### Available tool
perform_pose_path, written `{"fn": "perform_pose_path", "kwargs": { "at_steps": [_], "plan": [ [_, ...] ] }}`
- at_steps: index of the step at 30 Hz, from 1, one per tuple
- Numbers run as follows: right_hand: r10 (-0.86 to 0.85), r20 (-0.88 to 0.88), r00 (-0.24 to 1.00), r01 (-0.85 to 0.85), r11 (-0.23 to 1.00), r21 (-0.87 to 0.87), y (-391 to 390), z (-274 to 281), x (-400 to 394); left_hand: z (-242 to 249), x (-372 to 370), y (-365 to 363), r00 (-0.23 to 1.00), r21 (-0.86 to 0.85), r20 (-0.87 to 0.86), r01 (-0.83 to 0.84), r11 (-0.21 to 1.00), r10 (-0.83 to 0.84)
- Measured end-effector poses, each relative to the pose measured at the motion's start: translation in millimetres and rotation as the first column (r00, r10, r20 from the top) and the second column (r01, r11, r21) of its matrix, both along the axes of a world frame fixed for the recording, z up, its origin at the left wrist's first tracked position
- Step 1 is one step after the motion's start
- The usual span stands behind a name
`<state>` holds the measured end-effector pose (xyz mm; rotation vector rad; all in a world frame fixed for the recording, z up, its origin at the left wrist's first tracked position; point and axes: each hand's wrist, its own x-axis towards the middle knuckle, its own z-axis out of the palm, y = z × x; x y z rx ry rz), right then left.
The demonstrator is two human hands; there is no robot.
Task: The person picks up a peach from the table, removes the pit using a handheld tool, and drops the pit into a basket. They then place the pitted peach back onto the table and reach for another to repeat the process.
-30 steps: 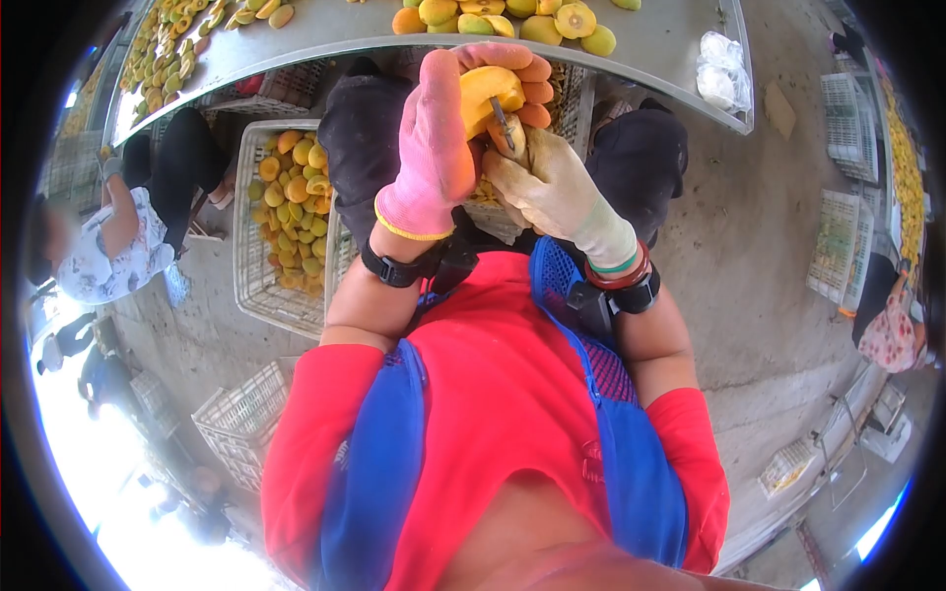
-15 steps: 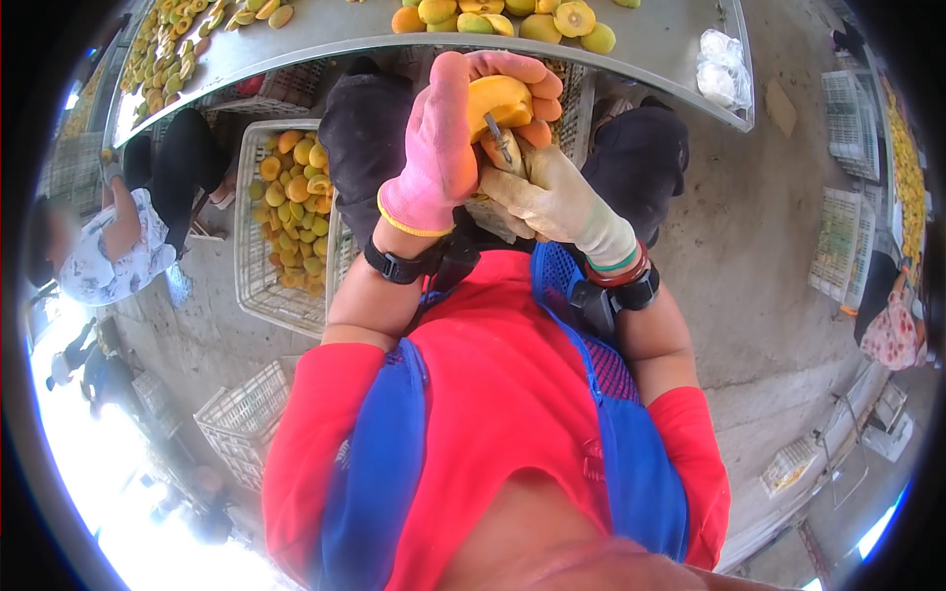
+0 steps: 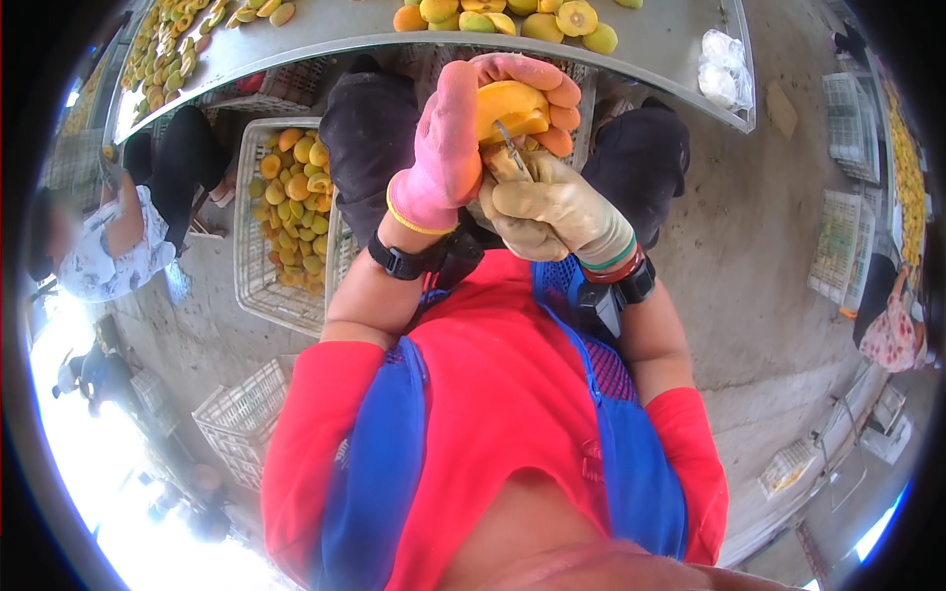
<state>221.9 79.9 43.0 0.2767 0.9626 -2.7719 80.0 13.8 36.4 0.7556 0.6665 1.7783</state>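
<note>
My left hand (image 3: 443,148), in a pink glove with orange-coated fingers, is closed around a peeled yellow-orange mango (image 3: 512,106) just below the table edge. My right hand (image 3: 557,207), in a cream glove, grips a small knife (image 3: 508,150) with a light handle and a narrow metal blade. That blade is up against the lower side of the fruit. Gloved fingers hide part of the mango and most of the knife's handle.
Cut and whole fruit (image 3: 463,14) lies on the metal table (image 3: 650,54) ahead, with a white plastic bag (image 3: 724,74) at its right. A crate (image 3: 251,286) of fruit stands at my left. Another person (image 3: 118,241) sits farther left; more crates (image 3: 843,236) are at right.
My right hand has turned and shifted slightly, and the knife has changed its angle on the mango. The left hand has moved down a little, still holding the fruit.
</note>
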Motion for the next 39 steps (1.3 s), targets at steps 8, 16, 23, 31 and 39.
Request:
{"fn": "perform_pose_path", "kwargs": {
  "at_steps": [8, 16, 23, 31, 39],
  "plan": [
    [-0.100, 0.049, 0.994, 0.091, 0.983, 0.162, -2.8, 20.7, 0.0, 3.7, 1.3, 6.9, 0.996, 0.101, 0.088, -0.042, 0.994, 0.034],
    [-0.186, -0.118, 0.975, 0.205, 0.565, 0.799, -13.9, 56.1, 1.8, 35.6, 21.8, -3.5, 0.945, 0.143, -0.027, -0.319, 0.937, 0.326],
    [-0.003, -0.375, 0.927, 0.375, 0.000, 0.927, -25.0, 86.3, 12.1, 54.7, 14.3, -14.3, 0.926, 0.400, -0.120, -0.285, 0.871, 0.358],
    [0.105, -0.244, 0.964, 0.228, 0.143, 0.963, -38.7, 132.4, 23.6, 104.5, 61.7, -27.3, 0.847, 0.646, 0.283, -0.515, 0.563, 0.449],
    [0.040, -0.292, 0.956, 0.293, -0.047, 0.955, -46.9, 137.7, 21.0, 113.7, 28.2, -15.0, 0.967, 0.916, 0.018, -0.118, 0.383, 0.254]
  ]
}}
